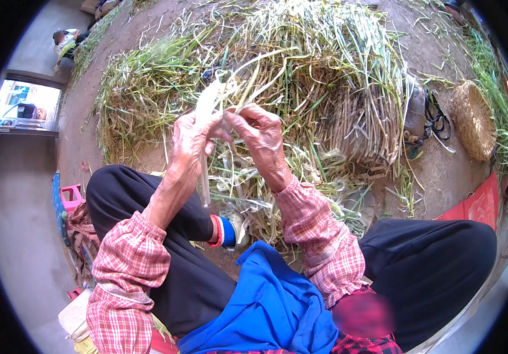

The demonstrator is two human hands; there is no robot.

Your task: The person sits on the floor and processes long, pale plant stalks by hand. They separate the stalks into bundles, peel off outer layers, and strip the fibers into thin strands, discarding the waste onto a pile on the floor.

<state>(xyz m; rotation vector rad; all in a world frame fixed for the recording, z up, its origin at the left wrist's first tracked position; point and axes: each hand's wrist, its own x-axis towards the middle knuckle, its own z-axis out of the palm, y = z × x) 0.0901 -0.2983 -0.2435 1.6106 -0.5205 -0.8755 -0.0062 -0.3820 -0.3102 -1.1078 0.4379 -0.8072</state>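
Observation:
My left hand (192,135) is closed around pale plant stalks (206,181), whose ends hang below my fingers. Close beside it, my right hand (258,132) pinches thin pale leaves (254,84) between thumb and forefinger. The leaves fan out above both hands. Exactly where the fingertips meet is partly blurred. Under my hands, loose peeled leaves and stalks (258,208) lie on the ground between my feet. Just beyond them is a large heap of green and straw-coloured stalks (324,57).
A round woven straw mat or seat (474,120) stands at the right, near a dark cord (437,117). Red sheeting (472,201) lies by my right knee. A pink plastic stool (71,198) is at the left. Another person (64,42) sits at the far left by the wall.

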